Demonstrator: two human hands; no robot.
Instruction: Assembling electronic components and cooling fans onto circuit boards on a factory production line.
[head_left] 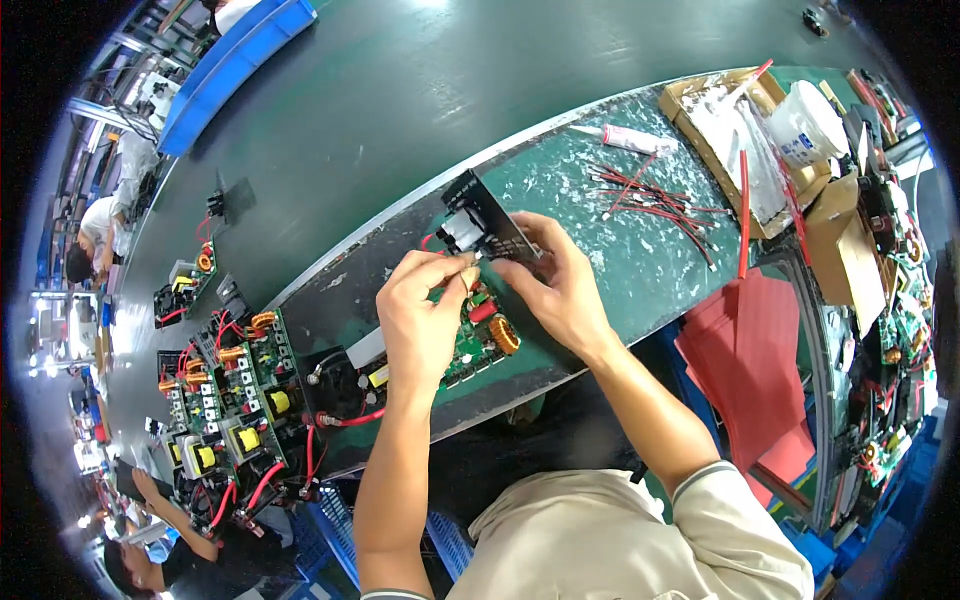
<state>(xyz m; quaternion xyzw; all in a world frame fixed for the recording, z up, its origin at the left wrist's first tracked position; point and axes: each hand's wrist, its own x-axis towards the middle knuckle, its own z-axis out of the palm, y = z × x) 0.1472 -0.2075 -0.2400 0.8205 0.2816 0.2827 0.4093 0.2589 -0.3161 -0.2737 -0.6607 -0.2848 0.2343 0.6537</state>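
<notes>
My right hand point(562, 290) grips the edge of an upright black panel point(508, 232), fingers behind it and thumb in front. A white and black component point(462, 230) sits on the panel's left face. Close to the panel's lower edge, the thumb and fingertips of my left hand point(418, 308) are pinched together; what they hold is too small and covered to name. Below both hands lies a green circuit board point(466, 352) with a copper-wound ring coil point(503, 335) and a red part. My left hand hides part of this board. A thick red cable point(360, 418) runs from its left side.
Several assembled boards point(235, 390) crowd the bench to the left. Thin red-black wires point(660, 200), a glue tube point(630, 139), a cardboard tray point(690, 105) and a white bucket point(806, 122) lie at the right. Red sheets point(745, 365) hang beside the bench. Other people work at far left.
</notes>
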